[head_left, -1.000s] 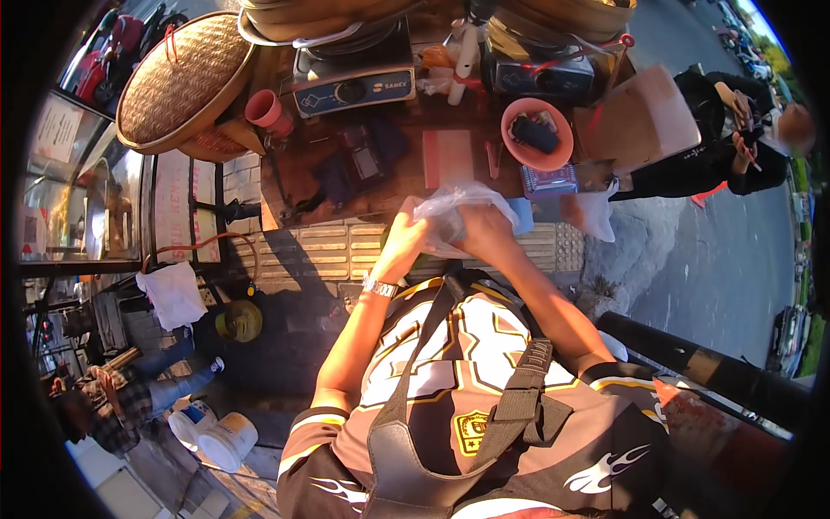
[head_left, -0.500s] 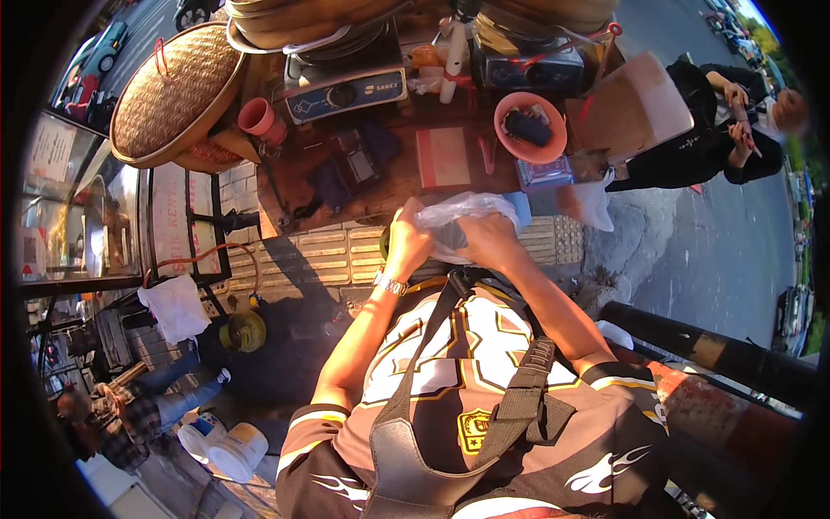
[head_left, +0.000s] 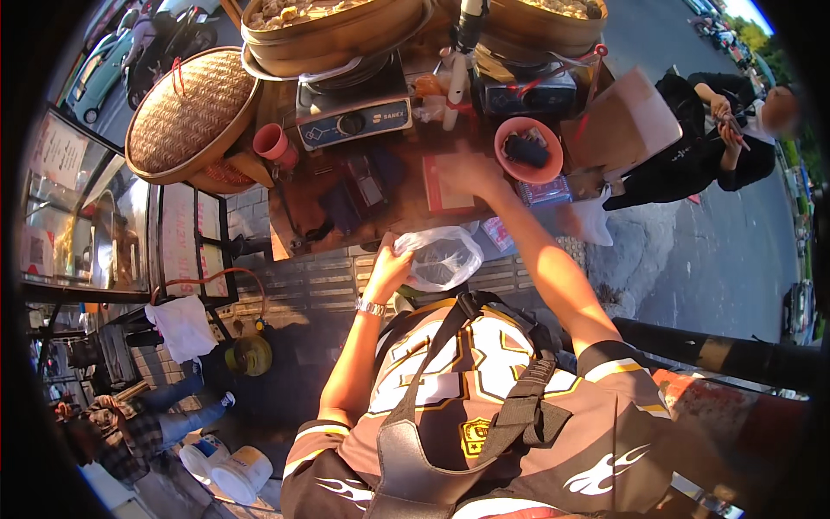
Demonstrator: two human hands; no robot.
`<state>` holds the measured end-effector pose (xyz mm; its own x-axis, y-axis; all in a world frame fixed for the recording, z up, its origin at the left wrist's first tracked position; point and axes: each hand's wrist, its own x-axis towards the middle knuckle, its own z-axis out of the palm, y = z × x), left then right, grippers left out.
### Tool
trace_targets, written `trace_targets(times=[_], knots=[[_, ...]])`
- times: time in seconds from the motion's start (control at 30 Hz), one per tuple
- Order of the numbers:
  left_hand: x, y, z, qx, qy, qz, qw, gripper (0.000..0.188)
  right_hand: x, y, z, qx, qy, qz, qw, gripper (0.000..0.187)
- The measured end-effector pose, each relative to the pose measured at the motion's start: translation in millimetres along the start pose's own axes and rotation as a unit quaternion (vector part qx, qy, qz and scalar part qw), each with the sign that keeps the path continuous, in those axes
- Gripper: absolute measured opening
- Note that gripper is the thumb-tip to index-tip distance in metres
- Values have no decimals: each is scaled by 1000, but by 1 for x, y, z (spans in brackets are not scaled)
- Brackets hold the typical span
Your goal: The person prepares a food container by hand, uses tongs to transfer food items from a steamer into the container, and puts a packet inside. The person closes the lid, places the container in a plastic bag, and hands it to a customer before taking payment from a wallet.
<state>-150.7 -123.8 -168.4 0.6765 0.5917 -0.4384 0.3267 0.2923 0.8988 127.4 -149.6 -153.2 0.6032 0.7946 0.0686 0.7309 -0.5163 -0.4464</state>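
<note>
My left hand [head_left: 389, 270] is closed on the rim of a clear plastic bag [head_left: 446, 261], whose mouth gapes upward just past the near edge of the wooden table. Stretched forward over the table, my right hand [head_left: 474, 176] is smeared by motion, so its fingers cannot be made out. Below and beside it lies a flat red-and-white packet [head_left: 444, 195], partly covered. Right of that hand stands a pink bowl [head_left: 553, 142] with a dark item inside. At the table's near edge, a small patterned packet [head_left: 498, 233] shows beside my right forearm.
Two bamboo steamers [head_left: 337, 48] holding dumplings sit on stoves [head_left: 356, 123] at the back. Left are a woven lid [head_left: 194, 108], a pink cup [head_left: 275, 145] and a dark pouch [head_left: 367, 186]. An open carton [head_left: 624, 117] stands right, near a person [head_left: 683, 147].
My right hand has let go of the bag and reached forward over the table. My left hand keeps its grip, and the bag's mouth now gapes wider. More of the steamers shows.
</note>
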Motion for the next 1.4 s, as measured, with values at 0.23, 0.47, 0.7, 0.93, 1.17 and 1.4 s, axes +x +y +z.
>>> trace_targets(times=[0.23, 0.47, 0.7, 0.93, 1.17, 1.4], knots=[[-17, -8, -24, 14, -4, -30, 999, 46, -10, -73, -5, -118, -122, -24, 985, 64], [-12, 8, -14, 26, 1, 3, 1000, 45, -7, -75, 13, -92, -42, 66, 993, 68], [17, 22, -14, -47, -42, -43, 997, 40, -12, -79, -44, -86, -42, -26, 995, 73], [79, 37, -14, -198, -195, -92, 956, 51, -53, -115, -93, 42, -43, -294, 954, 77], [118, 35, -12, -228, -314, -102, 916, 48, -60, -43, -34, 78, -52, -419, 903, 77], [121, 39, 4, -19, -169, 90, 981, 36, -51, -15, -25, -51, -138, -420, 895, 68]])
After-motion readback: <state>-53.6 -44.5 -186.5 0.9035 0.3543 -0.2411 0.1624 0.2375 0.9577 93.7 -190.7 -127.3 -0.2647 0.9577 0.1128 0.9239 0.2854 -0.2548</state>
